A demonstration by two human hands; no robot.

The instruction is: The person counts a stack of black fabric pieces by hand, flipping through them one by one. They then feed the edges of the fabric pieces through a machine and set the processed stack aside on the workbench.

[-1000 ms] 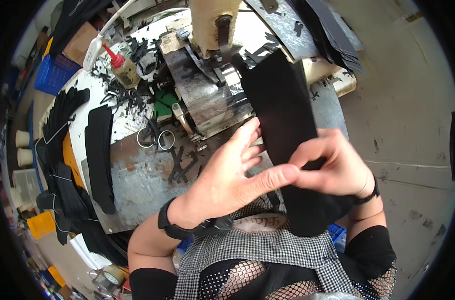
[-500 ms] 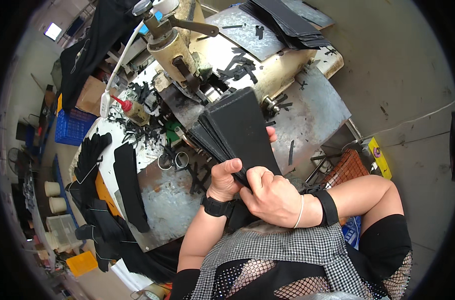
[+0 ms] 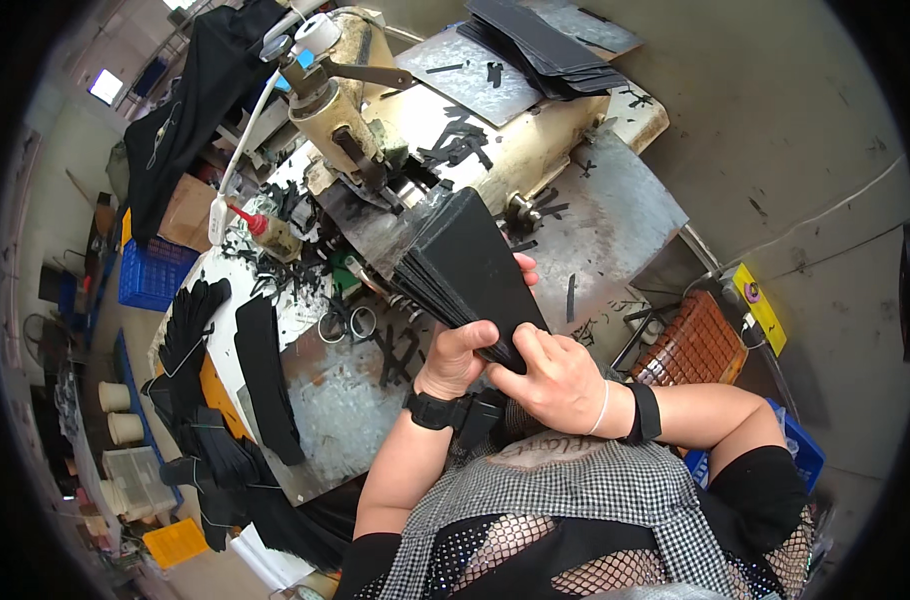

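Note:
A stack of flat black panels (image 3: 480,262) is held in front of my body, tilted, its far end close to the machine. My left hand (image 3: 453,358) closes on its near left edge, the thumb on top and fingertips showing past the right edge. My right hand (image 3: 557,385) has its fingers bent over the near end, gripping it. The panels' left edges are slightly fanned. Just beyond the stack stands a cream machine head (image 3: 330,120) with a long lever.
Black scraps litter the white worktable (image 3: 237,285). Scissors with white finger loops (image 3: 347,322), a red-tipped bottle (image 3: 275,238) and a black strip stack (image 3: 265,375) lie left. More black panels (image 3: 545,50) rest on the machine's far right. A slatted brown seat (image 3: 697,340) stands right.
The view has shifted slightly. My right hand has moved a little against the near end of the stack, and the left-edge fan looks tighter. Both hands still hold the stack.

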